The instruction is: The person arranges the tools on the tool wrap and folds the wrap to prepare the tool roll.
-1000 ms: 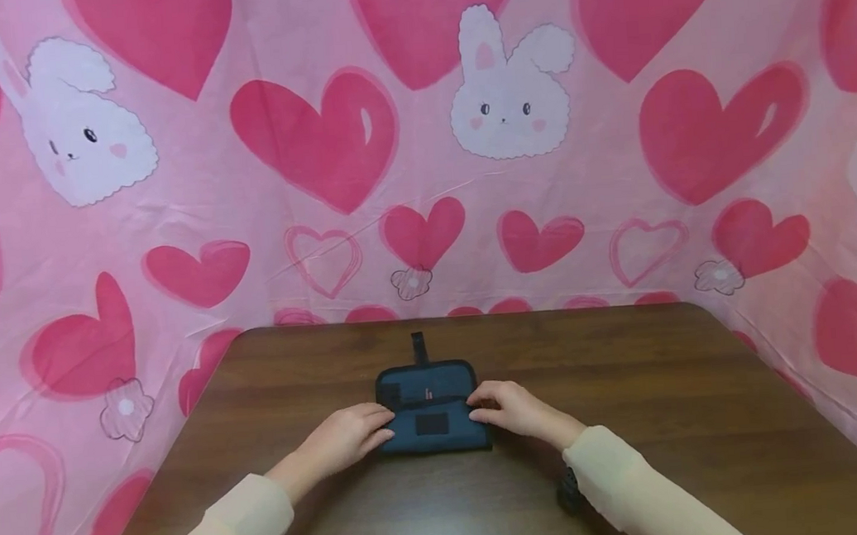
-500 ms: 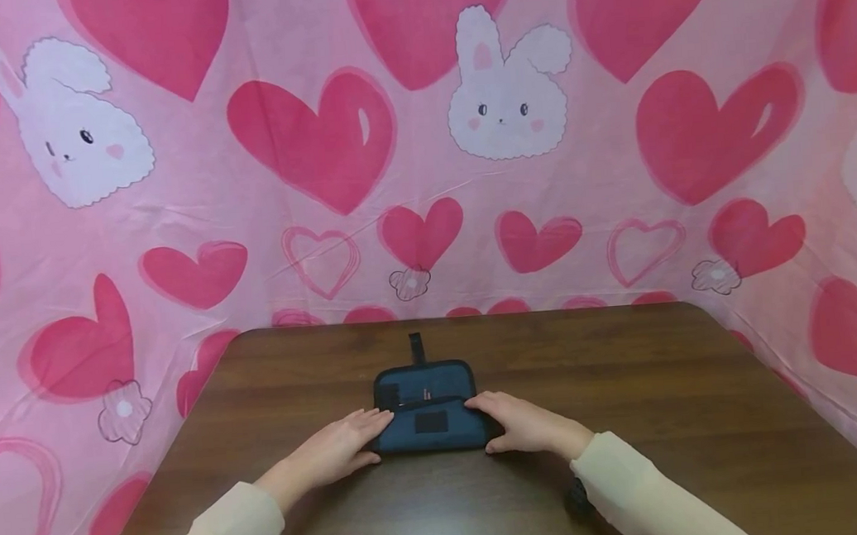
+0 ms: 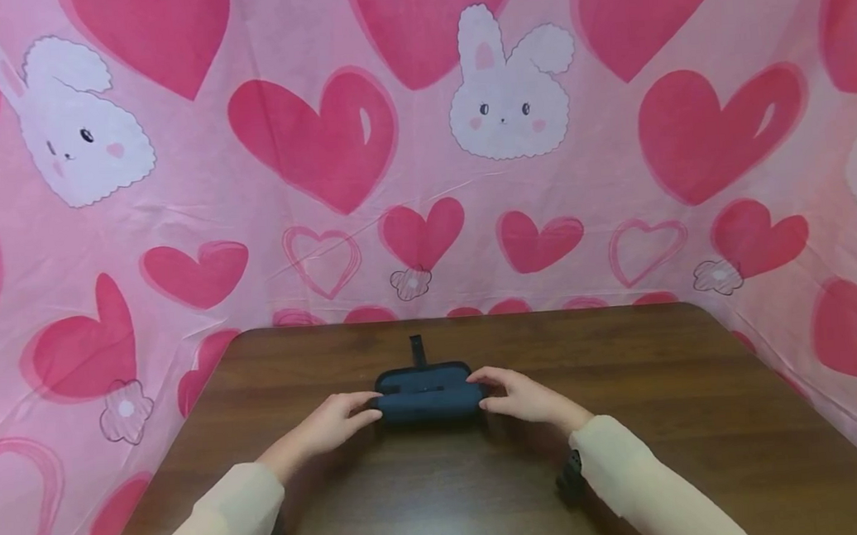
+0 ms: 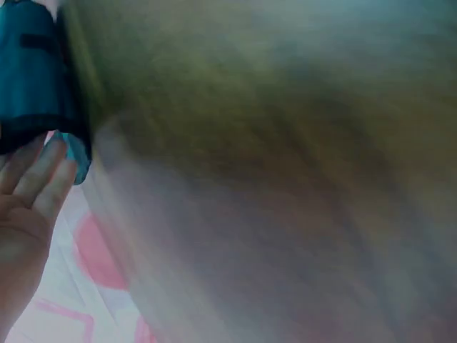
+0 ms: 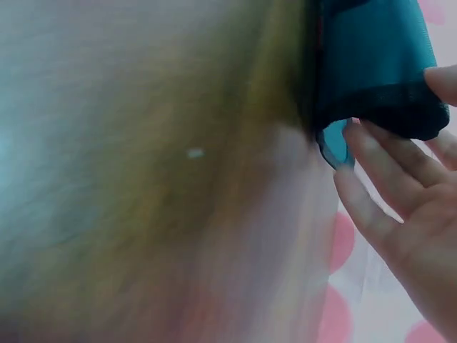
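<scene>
A dark blue fabric pouch [image 3: 429, 405] with black edging lies across the table, its near part folded up into a rounded roll. Its far flap [image 3: 436, 376] is flat, and a black strap [image 3: 418, 351] sticks out behind it. My left hand [image 3: 329, 424] grips the pouch's left end between thumb and fingers. At the right end, my right hand [image 3: 523, 395] holds it the same way. The right wrist view shows the thumb [image 5: 444, 82] on the outside of the roll and fingers [image 5: 389, 168] at its open end. Whatever is inside the pouch is hidden.
The brown wooden table [image 3: 326, 507] has a far edge close behind the strap. A pink cloth with hearts and rabbits [image 3: 420, 152] hangs around the table's back and sides. A dark device [image 3: 570, 480] sits under my right wrist.
The pouch's near part, flat before, has been lifted and folded away from me into a roll. Both hands moved slightly forward with it, from resting on its sides to gripping its ends.
</scene>
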Motion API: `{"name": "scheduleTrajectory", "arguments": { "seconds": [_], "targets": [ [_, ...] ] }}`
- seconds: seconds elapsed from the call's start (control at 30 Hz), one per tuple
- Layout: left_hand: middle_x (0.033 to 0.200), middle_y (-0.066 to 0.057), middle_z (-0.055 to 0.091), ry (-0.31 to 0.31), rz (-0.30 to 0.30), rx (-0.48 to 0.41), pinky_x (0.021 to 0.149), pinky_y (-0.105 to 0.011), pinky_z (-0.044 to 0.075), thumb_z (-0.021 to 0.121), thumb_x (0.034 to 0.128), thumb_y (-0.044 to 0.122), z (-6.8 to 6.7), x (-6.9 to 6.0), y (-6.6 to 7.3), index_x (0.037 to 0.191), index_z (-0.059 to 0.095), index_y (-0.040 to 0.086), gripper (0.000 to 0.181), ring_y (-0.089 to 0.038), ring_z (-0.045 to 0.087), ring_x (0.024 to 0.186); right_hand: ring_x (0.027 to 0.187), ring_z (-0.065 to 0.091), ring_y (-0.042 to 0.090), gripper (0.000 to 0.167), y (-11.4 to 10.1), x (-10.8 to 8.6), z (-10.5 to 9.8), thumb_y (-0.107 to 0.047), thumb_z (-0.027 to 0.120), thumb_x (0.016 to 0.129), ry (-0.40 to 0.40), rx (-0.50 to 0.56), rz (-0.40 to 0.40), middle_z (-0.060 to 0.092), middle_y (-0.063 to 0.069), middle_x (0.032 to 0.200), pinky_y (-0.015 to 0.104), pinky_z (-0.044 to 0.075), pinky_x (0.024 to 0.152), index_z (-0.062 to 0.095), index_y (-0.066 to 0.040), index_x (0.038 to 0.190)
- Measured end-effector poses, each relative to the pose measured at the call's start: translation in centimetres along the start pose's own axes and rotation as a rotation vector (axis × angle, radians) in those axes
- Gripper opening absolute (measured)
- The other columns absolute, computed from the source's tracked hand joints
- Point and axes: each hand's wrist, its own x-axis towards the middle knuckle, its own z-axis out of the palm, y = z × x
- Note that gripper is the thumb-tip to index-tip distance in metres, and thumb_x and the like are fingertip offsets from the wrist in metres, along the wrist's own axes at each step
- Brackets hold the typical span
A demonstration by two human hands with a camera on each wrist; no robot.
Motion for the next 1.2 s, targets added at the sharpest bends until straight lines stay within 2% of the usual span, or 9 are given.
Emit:
{"name": "scheduleTrajectory", "arguments": {
  "seconds": [0.1,0.2,0.3,0.4,0.53,0.77,0.93,1.1,1.2],
  "targets": [
    [0.103,-0.011,0.063,0.065,-0.093,-0.147,0.073,-0.037,0.052,0.055,0.0930,0.026,-0.3,1.0,0.1,0.122,0.055,-0.002,0.040,-0.022,0.062,0.082,0.103,0.055,0.029,0.037,0.1,1.0,-0.5,-0.021,0.056,0.093,0.036,0.118,0.073,0.052,0.012,0.121,0.045,0.045,0.088,0.050,-0.008,0.128],
    [0.094,-0.014,0.064,0.150,-0.214,-0.238,0.060,-0.034,0.054,0.056,0.0926,0.022,-0.4,2.1,0.3,0.123,0.050,-0.010,0.045,-0.023,0.063,0.067,0.084,0.061,0.026,0.038,0.2,2.0,-0.7,-0.021,0.053,0.094,0.080,0.233,0.156,0.057,0.015,0.109,0.039,0.051,0.077,0.050,-0.002,0.127],
    [0.093,-0.015,0.064,0.222,-0.303,-0.236,0.052,-0.033,0.053,0.058,0.0920,0.021,-0.3,3.2,0.2,0.125,0.048,-0.012,0.048,-0.020,0.061,0.058,0.072,0.062,0.023,0.038,0.3,3.0,-0.7,-0.019,0.051,0.096,0.123,0.318,0.205,0.060,0.015,0.096,0.038,0.053,0.070,0.048,0.005,0.126],
    [0.094,-0.015,0.064,0.272,-0.364,-0.237,0.051,-0.033,0.052,0.059,0.0910,0.020,-0.1,4.1,0.1,0.123,0.052,-0.010,0.045,-0.019,0.060,0.056,0.063,0.060,0.021,0.038,0.6,3.7,-0.6,-0.017,0.050,0.096,0.165,0.344,0.244,0.058,0.013,0.088,0.038,0.054,0.065,0.047,0.007,0.125],
    [0.091,-0.016,0.064,0.316,-0.408,-0.232,0.049,-0.032,0.052,0.061,0.0898,0.019,0.3,4.8,-0.1,0.121,0.055,-0.008,0.042,-0.019,0.059,0.055,0.058,0.056,0.022,0.037,0.7,4.4,-0.3,-0.016,0.049,0.096,0.206,0.304,0.286,0.055,0.015,0.085,0.038,0.054,0.062,0.048,0.007,0.125],
    [0.105,-0.021,0.062,0.348,-0.476,-0.178,0.050,-0.030,0.052,0.063,0.0884,0.020,0.8,5.3,-0.3,0.118,0.058,-0.007,0.041,-0.018,0.059,0.056,0.064,0.058,0.024,0.035,0.9,5.3,0.2,-0.016,0.049,0.096,0.223,0.195,0.349,0.056,0.018,0.108,0.039,0.054,0.063,0.051,0.004,0.125],
    [0.104,-0.022,0.062,0.375,-0.490,-0.152,0.050,-0.031,0.052,0.066,0.0866,0.018,1.1,5.5,-0.7,0.114,0.060,-0.009,0.038,-0.018,0.059,0.053,0.062,0.057,0.025,0.034,1.0,5.8,0.5,-0.013,0.054,0.094,0.239,0.139,0.383,0.056,0.018,0.109,0.038,0.054,0.060,0.051,0.003,0.125],
    [0.104,-0.023,0.062,0.387,-0.486,-0.155,0.050,-0.031,0.052,0.067,0.0856,0.018,1.2,5.6,-0.9,0.112,0.061,-0.009,0.038,-0.018,0.060,0.051,0.058,0.056,0.024,0.036,1.2,5.9,0.6,-0.012,0.059,0.091,0.228,0.150,0.386,0.056,0.018,0.093,0.037,0.054,0.057,0.052,0.004,0.122],
    [0.100,-0.022,0.063,0.387,-0.484,-0.163,0.050,-0.032,0.053,0.066,0.0860,0.018,1.0,5.4,-0.8,0.111,0.062,-0.009,0.037,-0.018,0.060,0.052,0.053,0.055,0.023,0.038,1.2,5.8,0.5,-0.016,0.061,0.090,0.209,0.156,0.350,0.054,0.016,0.080,0.035,0.053,0.053,0.053,0.005,0.121]
  ]
}}
